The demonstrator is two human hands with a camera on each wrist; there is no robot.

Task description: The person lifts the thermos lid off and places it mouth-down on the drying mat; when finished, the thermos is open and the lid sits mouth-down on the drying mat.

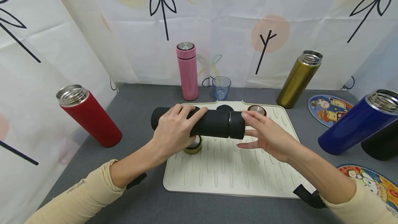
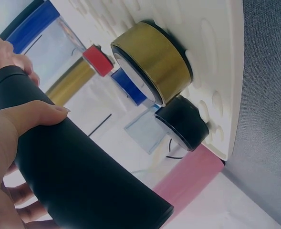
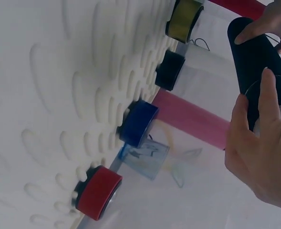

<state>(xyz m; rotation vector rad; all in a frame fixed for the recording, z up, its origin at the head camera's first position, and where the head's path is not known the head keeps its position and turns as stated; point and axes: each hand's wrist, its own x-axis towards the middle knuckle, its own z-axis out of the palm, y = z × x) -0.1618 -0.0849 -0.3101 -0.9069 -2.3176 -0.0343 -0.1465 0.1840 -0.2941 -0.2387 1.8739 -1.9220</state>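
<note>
A black thermos [image 1: 214, 123] with its lid on lies sideways above the drying mat [image 1: 224, 179]. My left hand [image 1: 174, 127] grips its body, thumb on the near side in the left wrist view. At the lid end, my right hand [image 1: 270, 136] touches the lid with fingertips, its fingers spread and fairly straight. Loose lids stand on the mat: a gold lid [image 2: 152, 62], a black lid [image 2: 183, 123], a blue lid [image 3: 139, 123] and a red lid [image 3: 98, 193]. In the head view the thermos hides part of them.
A red flask [image 1: 93, 120] stands lidless at left. Behind the mat are a pink thermos [image 1: 188, 73] and a blue glass [image 1: 221, 88]. On the right stand a gold flask [image 1: 298, 80], a blue flask [image 1: 357, 123], a black bottle [image 1: 380, 142] and two cartoon coasters [image 1: 326, 108].
</note>
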